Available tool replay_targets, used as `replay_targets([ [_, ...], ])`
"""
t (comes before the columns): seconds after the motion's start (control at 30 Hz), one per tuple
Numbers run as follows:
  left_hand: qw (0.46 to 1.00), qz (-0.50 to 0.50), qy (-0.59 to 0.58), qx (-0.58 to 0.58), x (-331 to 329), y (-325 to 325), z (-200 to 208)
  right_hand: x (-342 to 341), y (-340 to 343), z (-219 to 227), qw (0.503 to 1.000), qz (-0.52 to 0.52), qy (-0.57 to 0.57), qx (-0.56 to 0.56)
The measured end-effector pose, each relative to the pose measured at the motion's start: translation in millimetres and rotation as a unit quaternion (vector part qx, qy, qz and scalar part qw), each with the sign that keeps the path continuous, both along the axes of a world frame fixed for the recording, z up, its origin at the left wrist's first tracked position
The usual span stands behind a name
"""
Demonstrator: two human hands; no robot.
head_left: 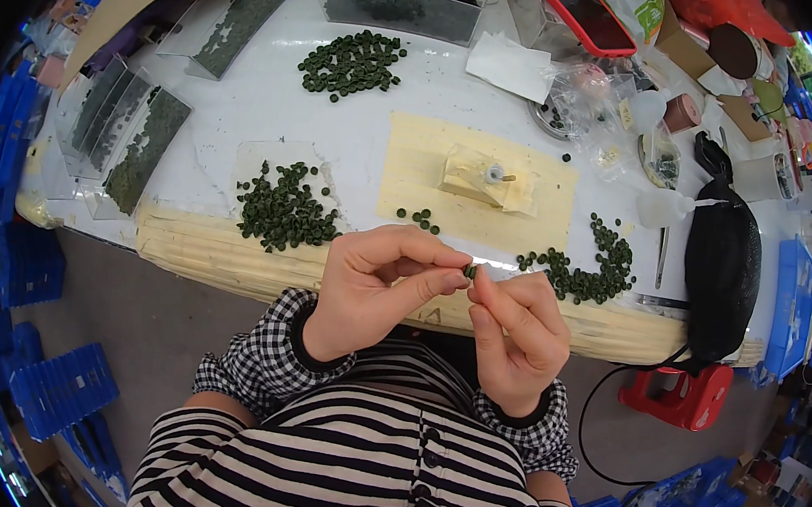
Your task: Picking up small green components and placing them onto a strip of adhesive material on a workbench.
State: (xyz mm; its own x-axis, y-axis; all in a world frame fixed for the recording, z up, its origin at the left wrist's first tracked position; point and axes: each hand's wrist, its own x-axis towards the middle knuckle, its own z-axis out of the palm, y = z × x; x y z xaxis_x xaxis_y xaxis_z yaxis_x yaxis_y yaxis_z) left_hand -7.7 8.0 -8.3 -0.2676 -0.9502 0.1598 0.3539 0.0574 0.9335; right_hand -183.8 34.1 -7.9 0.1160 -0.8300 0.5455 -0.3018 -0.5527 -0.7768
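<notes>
My left hand [379, 280] pinches a small dark green round piece [469, 271] between thumb and forefinger, just above the table's near edge. My right hand [518, 335] meets it from the other side, its forefinger tip against the piece. The right fingers are closed together, and what they hold, if anything, is hidden. Left of my hands lies a heap of similar green pieces [283, 208]. A looser curved spread of them [585, 273] is on the right, and several stray ones [419, 218] lie just beyond my left fingers.
Beyond my hands, a small taped block [482, 178] with a short peg sits on a yellow sheet [411, 147]. Clear trays of green pieces [405, 14] stand at the back and left. A black padded object [722, 269], tweezers [662, 259] and a red phone [585, 15] lie rightward.
</notes>
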Motion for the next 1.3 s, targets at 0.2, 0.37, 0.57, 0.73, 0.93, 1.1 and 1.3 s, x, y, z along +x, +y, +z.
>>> replay_targets([
  [0.2,1.0,0.01,-0.002,0.0,0.9,-0.7,-0.5,-1.5,1.2,0.2,1.0,-0.005,0.008,0.0],
  [0.37,0.999,0.011,-0.025,-0.018,1.4,-0.9,1.6,-0.3,-0.7,-1.6,1.0,-0.003,0.002,-0.006],
  [0.57,0.999,0.007,-0.047,-0.023,2.9,0.3,4.1,1.0,-2.0,-1.9,1.0,-0.014,-0.006,-0.012],
  [0.73,0.998,0.013,-0.055,-0.028,3.3,0.6,3.7,-1.3,1.1,-1.7,1.0,0.001,0.015,0.002],
  [0.93,0.999,-0.003,-0.037,0.0,6.4,3.3,1.7,0.2,0.2,1.6,0.999,0.024,0.023,-0.006],
  [1.1,0.998,0.006,-0.058,-0.011,7.1,5.3,1.3,-1.1,1.6,2.4,0.999,0.032,0.031,-0.006],
  [1.3,0.989,0.02,-0.125,-0.082,10.1,2.4,3.5,-0.4,3.2,1.4,0.999,0.032,0.017,0.013],
])
